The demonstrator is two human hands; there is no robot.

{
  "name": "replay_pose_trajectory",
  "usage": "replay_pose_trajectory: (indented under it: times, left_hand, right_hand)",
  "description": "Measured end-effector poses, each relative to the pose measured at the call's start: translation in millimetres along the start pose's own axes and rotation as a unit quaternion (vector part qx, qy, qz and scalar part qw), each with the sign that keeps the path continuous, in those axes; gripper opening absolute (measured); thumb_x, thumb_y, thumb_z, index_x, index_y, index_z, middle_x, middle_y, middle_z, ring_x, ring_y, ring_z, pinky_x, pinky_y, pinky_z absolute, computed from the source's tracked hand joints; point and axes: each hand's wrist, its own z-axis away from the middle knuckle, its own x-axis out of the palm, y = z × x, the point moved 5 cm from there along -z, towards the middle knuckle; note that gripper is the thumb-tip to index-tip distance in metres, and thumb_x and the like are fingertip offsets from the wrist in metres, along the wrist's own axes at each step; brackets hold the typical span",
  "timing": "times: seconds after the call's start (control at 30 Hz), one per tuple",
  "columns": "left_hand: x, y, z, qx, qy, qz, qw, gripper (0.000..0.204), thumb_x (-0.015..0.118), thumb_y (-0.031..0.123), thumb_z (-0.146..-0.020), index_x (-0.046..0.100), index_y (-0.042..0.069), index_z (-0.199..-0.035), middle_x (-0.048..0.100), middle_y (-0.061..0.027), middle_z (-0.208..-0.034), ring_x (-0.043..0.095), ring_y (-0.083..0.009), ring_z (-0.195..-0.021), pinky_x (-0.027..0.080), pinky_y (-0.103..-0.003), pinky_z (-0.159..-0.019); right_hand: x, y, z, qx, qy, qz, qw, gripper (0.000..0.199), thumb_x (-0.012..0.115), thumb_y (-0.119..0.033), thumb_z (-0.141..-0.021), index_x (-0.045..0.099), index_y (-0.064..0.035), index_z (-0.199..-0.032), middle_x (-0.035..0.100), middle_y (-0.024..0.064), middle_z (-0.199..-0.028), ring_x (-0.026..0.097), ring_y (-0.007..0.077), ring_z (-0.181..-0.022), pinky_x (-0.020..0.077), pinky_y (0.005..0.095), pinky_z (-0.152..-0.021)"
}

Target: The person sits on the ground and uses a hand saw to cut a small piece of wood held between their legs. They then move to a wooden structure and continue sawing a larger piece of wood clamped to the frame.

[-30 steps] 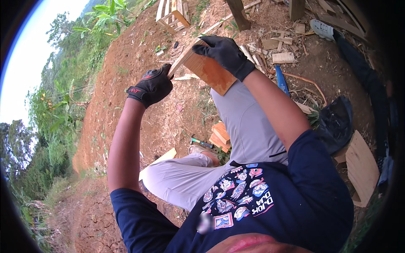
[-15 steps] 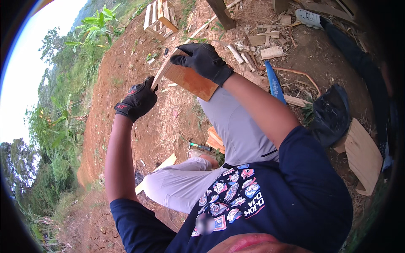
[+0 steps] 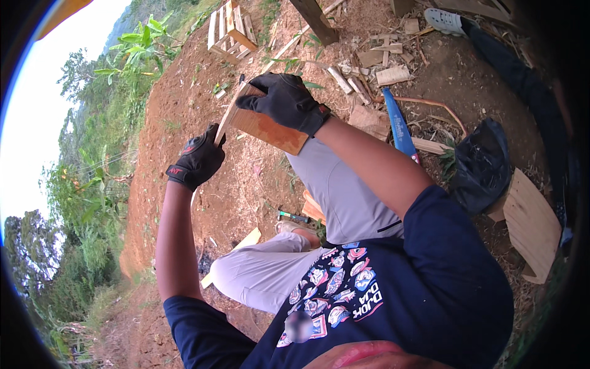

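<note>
Hands (image 3: 287,103), two (both black-gloved), holding one wooden piece (image 3: 267,128).

A person wears a navy T-shirt (image 3: 452,277) with a cartoon print (image 3: 335,284) in pink, blue and white on its front. Pale grey trousers (image 3: 347,190) show beyond the shirt's hem; past its short sleeves (image 3: 212,329), the left hand (image 3: 198,158) and right hand (image 3: 286,103) wear black gloves (image 3: 289,112), red lettering on the left cuff (image 3: 177,173).

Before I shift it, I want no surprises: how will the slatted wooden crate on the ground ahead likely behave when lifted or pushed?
The slatted wooden crate is probably stiff, since it looks built of straight wooden pieces. The open gaps suggest it is fairly light for its size. Its squared shape makes rolling unlikely.
</note>
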Motion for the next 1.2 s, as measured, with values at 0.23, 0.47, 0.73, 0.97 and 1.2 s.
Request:
replay_pose_trajectory:
  times: [0.23, 0.47, 0.73, 0.97, 1.2]
  left_hand:
    - [6, -4, 5, -0.01, -0.011, -0.014, 1.0, 0.052, 0.064, 0.013, -0.102, 0.054, 0.003, -0.151, 0.062, -0.0275, -0.141, 0.068, -0.0444, -0.11, 0.056, -0.051, -0.093]
    - [-12, 16, 8, 0.001, 0.023, 0.054, 0.998, 0.047, 0.064, 0.013, -0.099, 0.055, 0.005, -0.144, 0.071, -0.0242, -0.109, 0.07, -0.0445, -0.096, 0.053, -0.054, -0.081]
    - [-9, 4, 1, 0.02, 0.041, 0.033, 0.998, 0.031, 0.062, 0.01, -0.098, 0.058, 0.008, -0.129, 0.068, -0.0215, -0.099, 0.068, -0.0454, -0.09, 0.052, -0.054, -0.077]
    - [-7, 10, 2, -0.009, 0.028, 0.048, 0.998, 0.034, 0.061, 0.013, -0.097, 0.058, 0.005, -0.13, 0.071, -0.0263, -0.105, 0.07, -0.0484, -0.1, 0.053, -0.055, -0.084]
    - [-7, 7, 3, -0.006, 0.015, 0.024, 1.0, 0.037, 0.059, 0.013, -0.098, 0.058, 0.006, -0.134, 0.068, -0.0273, -0.115, 0.069, -0.0483, -0.106, 0.053, -0.055, -0.089]
  right_hand:
    - [5, 10, -5, -0.011, -0.009, -0.015, 1.0, 0.07, 0.088, -0.06, -0.086, 0.081, 0.0001, -0.121, 0.081, 0.0208, -0.116, 0.078, 0.036, -0.107, 0.0602, 0.0425, -0.096]
    - [2, 14, -10, 0.016, -0.041, -0.027, 0.999, 0.07, 0.085, -0.063, -0.088, 0.081, 0.0005, -0.118, 0.081, 0.019, -0.12, 0.077, 0.0351, -0.114, 0.0596, 0.0417, -0.1]
    - [-90, 92, 72, 0.11, -0.002, 0.095, 0.989, 0.068, 0.078, -0.055, -0.098, 0.067, -0.003, -0.14, 0.078, 0.0169, -0.127, 0.075, 0.0292, -0.118, 0.0592, 0.0435, -0.099]
    - [-165, 226, 327, 0.283, -0.318, 0.506, 0.75, 0.055, 0.06, -0.053, -0.101, 0.072, -0.0157, -0.139, 0.07, 0.023, -0.139, 0.073, 0.0422, -0.117, 0.0571, 0.0575, -0.102]
    - [-166, 214, 414, 0.099, -0.161, 0.582, 0.791, 0.035, 0.064, -0.035, -0.097, 0.075, -0.0101, -0.119, 0.072, 0.0155, -0.122, 0.072, 0.0344, -0.11, 0.0576, 0.0508, -0.092]
